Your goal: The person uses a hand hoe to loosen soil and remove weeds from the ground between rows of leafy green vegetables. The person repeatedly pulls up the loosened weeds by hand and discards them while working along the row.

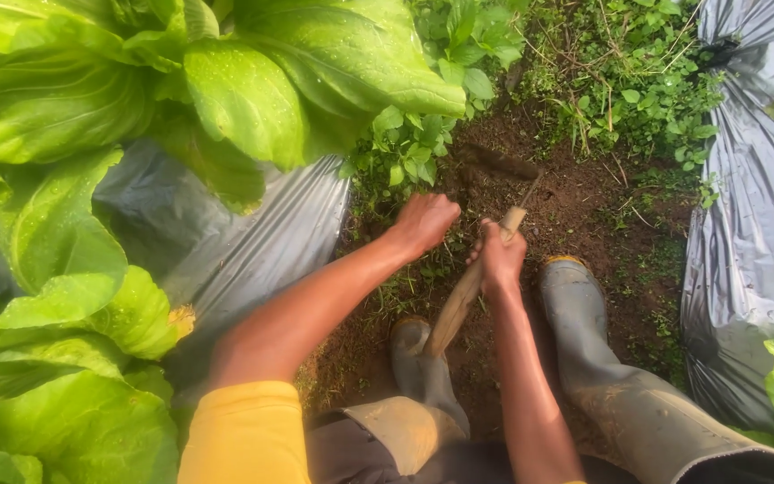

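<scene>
Hoe being worked in soil
Its stiff, light wooden handle is being gripped mid-shaft by the closed right hand; weeds are being clutched by the closed left hand.

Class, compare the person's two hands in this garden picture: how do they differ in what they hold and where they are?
The right hand grips the wooden handle of a hoe; the left hand holds no tool and reaches into the weeds. The left hand sits farther forward, the right nearer the boots. Both are bare, over soil.
</scene>
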